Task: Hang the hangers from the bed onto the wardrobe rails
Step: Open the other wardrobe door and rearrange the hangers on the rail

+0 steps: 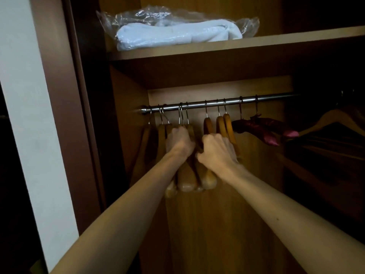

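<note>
A steel wardrobe rail (197, 104) runs across the open wardrobe, with several wooden hangers (187, 175) hooked over it. My left hand (178, 141) grips the shoulders of the hangers bunched at the left part of the rail. My right hand (216, 150) grips the wooden hangers just to the right of them, fingers curled round the wood. Both arms reach up from the bottom of the view. Two dark red padded hangers (262, 129) hang further right on the same rail. The bed is out of view.
A wooden shelf (237, 46) above the rail holds a folded white blanket in a clear plastic bag (177, 30). Another wooden hanger (335, 119) shows in the dark right section. The wardrobe's brown side frame (65, 115) and a white wall stand at the left.
</note>
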Available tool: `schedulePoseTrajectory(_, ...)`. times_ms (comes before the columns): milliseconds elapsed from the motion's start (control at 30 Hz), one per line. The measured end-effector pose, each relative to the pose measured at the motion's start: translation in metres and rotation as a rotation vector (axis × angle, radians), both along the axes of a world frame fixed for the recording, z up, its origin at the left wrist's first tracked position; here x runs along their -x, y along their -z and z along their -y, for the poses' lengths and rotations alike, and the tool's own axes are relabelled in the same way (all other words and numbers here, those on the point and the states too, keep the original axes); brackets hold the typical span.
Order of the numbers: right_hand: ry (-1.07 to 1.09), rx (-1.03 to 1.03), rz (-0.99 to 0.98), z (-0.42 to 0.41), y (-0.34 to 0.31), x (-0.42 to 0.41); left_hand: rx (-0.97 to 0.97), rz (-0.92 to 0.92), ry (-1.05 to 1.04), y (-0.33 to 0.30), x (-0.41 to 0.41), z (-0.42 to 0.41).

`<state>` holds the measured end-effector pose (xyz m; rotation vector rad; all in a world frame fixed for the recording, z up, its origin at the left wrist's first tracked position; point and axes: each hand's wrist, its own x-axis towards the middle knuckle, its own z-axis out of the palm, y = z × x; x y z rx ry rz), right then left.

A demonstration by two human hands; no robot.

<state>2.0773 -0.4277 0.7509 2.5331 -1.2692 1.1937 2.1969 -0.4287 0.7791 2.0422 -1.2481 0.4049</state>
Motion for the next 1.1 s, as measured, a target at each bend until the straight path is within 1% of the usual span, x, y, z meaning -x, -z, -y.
schedulePoseTrajectory(100, 0.081, 0.008, -0.033, 0.008, 0.000, -0.001, -0.038, 0.029, 0.012, -0.004, 0.010, 0.015)
schedulePoseTrajectory(167, 0.113, -0.034, -0.037, 0.013, -0.001, 0.001, -0.036, 0.039, 0.014, -0.008, 0.016, 0.024)
schedulePoseTrajectory(233, 0.114, -0.104, -0.030, 0.017, -0.004, 0.002, -0.046, 0.062, 0.003, -0.011, 0.021, 0.031)
schedulePoseTrajectory(300, 0.101, -0.166, -0.041, 0.021, -0.005, 0.003, -0.080, 0.137, -0.033, -0.014, 0.027, 0.037)
schedulePoseTrajectory(400, 0.099, -0.206, -0.070, 0.026, -0.006, 0.003, -0.158, 0.203, -0.093, -0.016, 0.031, 0.043)
schedulePoseTrajectory(500, 0.096, -0.268, -0.102, 0.032, -0.005, -0.001, -0.229, 0.148, -0.115, -0.016, 0.029, 0.051)
schedulePoseTrajectory(633, 0.063, -0.328, -0.048, 0.039, -0.001, -0.003, -0.260, 0.103, -0.109, -0.016, 0.027, 0.062)
schedulePoseTrajectory(700, 0.035, -0.335, -0.065, 0.043, 0.003, -0.002, -0.287, 0.082, -0.111, -0.014, 0.028, 0.069)
schedulePoseTrajectory(767, 0.005, -0.351, -0.064, 0.046, 0.008, -0.001, -0.268, 0.016, -0.107, -0.011, 0.029, 0.074)
schedulePoseTrajectory(833, -0.009, -0.376, -0.015, 0.048, 0.011, 0.001, -0.215, -0.031, -0.109, -0.009, 0.029, 0.077)
schedulePoseTrajectory(933, -0.055, -0.374, 0.044, 0.049, 0.015, 0.002, -0.162, -0.055, -0.127, -0.008, 0.030, 0.077)
schedulePoseTrajectory(1100, -0.108, -0.377, 0.078, 0.049, 0.015, -0.001, -0.162, -0.085, -0.115, -0.007, 0.029, 0.081)
